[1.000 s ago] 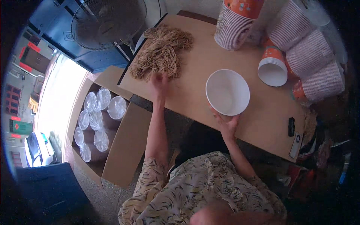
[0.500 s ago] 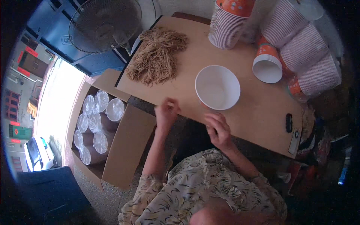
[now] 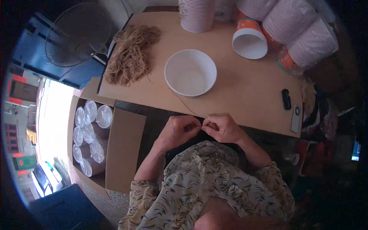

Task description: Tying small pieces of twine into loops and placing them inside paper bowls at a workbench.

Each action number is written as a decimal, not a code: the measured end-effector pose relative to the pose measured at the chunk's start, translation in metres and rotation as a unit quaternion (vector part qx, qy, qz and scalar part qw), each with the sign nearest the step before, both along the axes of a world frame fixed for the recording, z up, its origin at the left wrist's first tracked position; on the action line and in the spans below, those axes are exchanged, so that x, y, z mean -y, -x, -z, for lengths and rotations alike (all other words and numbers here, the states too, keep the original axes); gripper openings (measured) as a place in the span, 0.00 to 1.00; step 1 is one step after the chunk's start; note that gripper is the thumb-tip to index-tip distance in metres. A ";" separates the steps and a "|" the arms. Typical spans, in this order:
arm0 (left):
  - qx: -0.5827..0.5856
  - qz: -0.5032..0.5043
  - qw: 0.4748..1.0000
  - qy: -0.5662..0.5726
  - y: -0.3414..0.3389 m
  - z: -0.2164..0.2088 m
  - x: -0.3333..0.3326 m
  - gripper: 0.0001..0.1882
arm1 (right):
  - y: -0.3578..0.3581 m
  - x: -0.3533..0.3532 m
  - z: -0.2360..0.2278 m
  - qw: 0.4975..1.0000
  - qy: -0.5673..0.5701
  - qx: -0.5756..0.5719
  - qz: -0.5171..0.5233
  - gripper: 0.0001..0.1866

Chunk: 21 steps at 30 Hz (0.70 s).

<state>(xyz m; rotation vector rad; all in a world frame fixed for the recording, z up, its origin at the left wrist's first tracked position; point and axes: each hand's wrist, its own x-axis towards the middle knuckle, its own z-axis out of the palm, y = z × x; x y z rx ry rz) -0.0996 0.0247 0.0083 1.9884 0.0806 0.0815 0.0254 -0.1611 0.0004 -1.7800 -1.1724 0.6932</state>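
Note:
My left hand (image 3: 179, 133) and my right hand (image 3: 221, 128) meet fingertip to fingertip just off the table's front edge. Both are closed in a pinch. A thin brown string (image 3: 184, 103) runs from beside the white paper bucket (image 3: 190, 73) across the tabletop to my fingertips; the end between them is too small to make out. The bucket stands open side up on the table, beyond my hands. A tangled heap of similar tan strings (image 3: 132, 53) lies at the table's far left.
Stacked paper buckets (image 3: 196, 14) stand at the back, with more bagged stacks (image 3: 291, 23) at the right. One orange bucket (image 3: 250, 40) lies tipped on its side. A small black object (image 3: 286, 99) rests near the right edge. An open carton (image 3: 124, 149) of bagged stacks sits left, below a fan (image 3: 76, 34).
My hands have come together from apart and now pinch at the string, which shows stretched across the table edge. The view has shifted, so the tabletop things appear further left and higher.

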 end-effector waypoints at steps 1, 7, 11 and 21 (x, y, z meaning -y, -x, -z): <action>-0.002 0.007 1.000 0.002 -0.002 0.000 0.002 0.05 | -0.001 0.006 0.003 0.999 -0.028 0.025 0.007 0.06; -0.085 0.007 0.990 0.113 -0.010 0.008 0.013 0.06 | 0.003 0.029 0.010 0.976 -0.063 -0.167 0.122 0.05; -0.130 -0.016 0.966 0.225 -0.010 0.013 0.016 0.07 | 0.001 0.031 0.011 0.975 -0.063 -0.161 0.141 0.05; -0.125 -0.026 0.932 0.340 -0.008 0.016 0.012 0.08 | -0.002 0.024 0.012 0.974 -0.026 -0.196 0.115 0.05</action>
